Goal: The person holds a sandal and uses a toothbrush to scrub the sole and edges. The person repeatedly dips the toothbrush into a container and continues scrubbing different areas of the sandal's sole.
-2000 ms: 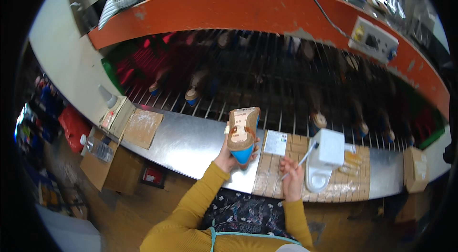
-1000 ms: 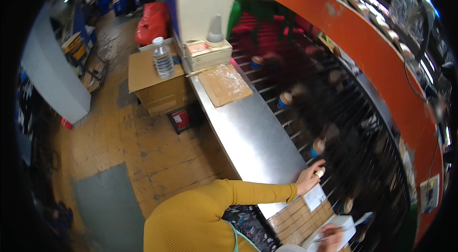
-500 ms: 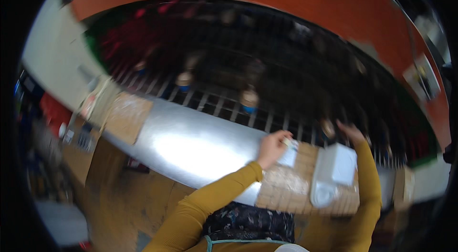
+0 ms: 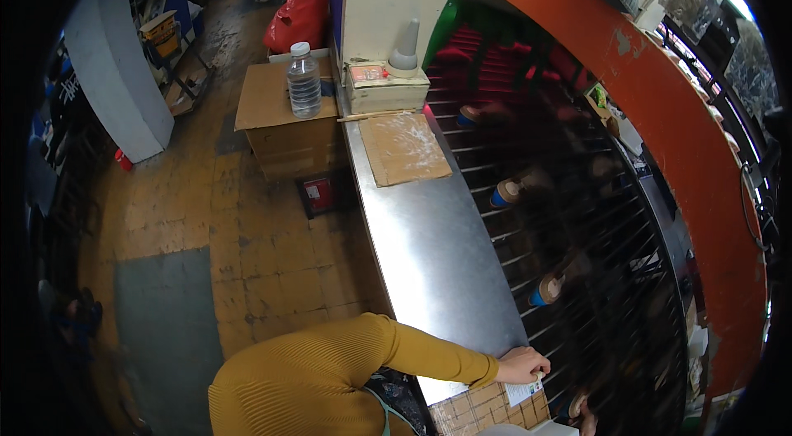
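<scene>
My left hand [image 4: 522, 364] reaches across the metal ledge from a mustard-yellow sleeve. Its fingers are bent together over the edge of a small white printed sheet [image 4: 521, 391], with a small pale bit at the fingertips that I cannot make out. The sheet lies on a brown board marked in a grid [image 4: 474, 413]. Only part of my right hand [image 4: 588, 422] shows at the lower edge, beside a tan-and-blue round piece [image 4: 575, 406]; its grip is unclear. Similar blue-and-tan pieces [image 4: 545, 290] stand on the dark slatted conveyor [image 4: 610, 312].
The shiny metal ledge [image 4: 437, 246] carries a brown board [image 4: 404, 147] at its far end, near a box with a grey cone [image 4: 405, 52]. A carton [image 4: 285, 151] holding a clear bottle [image 4: 304, 85] stands left. An orange curved wall [image 4: 660, 98] bounds the conveyor. People stand far off.
My view has swung left, bringing the floor, carton and bottle into sight. My left hand stays at the white sheet. My right hand has mostly dropped out at the lower edge.
</scene>
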The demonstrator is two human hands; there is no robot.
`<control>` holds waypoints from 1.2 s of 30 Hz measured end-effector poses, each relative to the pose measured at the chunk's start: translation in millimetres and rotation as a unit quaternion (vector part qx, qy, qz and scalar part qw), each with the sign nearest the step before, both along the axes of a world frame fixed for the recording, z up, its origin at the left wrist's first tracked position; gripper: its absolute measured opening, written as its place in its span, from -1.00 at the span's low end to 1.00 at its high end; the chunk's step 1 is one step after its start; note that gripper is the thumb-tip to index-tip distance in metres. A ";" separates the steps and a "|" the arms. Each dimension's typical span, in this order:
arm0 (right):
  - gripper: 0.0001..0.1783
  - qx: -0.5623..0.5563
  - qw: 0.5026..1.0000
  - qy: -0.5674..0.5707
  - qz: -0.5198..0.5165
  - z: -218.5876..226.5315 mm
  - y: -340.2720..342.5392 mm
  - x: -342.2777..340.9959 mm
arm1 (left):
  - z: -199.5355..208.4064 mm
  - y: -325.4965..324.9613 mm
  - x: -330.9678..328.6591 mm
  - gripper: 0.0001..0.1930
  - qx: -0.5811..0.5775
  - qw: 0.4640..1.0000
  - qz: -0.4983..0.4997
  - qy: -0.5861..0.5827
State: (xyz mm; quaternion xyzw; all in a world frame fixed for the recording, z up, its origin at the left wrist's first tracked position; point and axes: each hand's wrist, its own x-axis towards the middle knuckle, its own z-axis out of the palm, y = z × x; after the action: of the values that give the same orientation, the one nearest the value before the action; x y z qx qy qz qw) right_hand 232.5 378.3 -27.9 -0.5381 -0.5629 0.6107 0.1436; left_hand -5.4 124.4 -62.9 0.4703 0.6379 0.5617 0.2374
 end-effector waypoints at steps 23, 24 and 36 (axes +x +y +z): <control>-0.37 0.227 0.913 -0.299 0.162 26.6 -12.7 -47.3 | 15.6 -5.9 -6.6 -0.76 -0.046 0.998 -0.037 0.010; -0.31 0.240 0.916 -0.287 0.147 35.6 -18.9 -53.8 | 15.6 -5.6 -7.3 -0.76 -0.045 0.998 -0.034 0.006; -0.39 0.131 0.989 -0.060 -0.030 140.7 -82.1 -53.1 | 27.8 3.8 -14.1 -0.20 -0.050 0.798 -0.247 -0.547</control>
State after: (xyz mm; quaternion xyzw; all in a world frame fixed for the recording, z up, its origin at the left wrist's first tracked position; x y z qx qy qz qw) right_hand 179.4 296.1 112.7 -0.5670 -0.6290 0.4939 0.1974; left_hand -19.5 128.3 -35.1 0.2140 0.2912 0.6149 0.7009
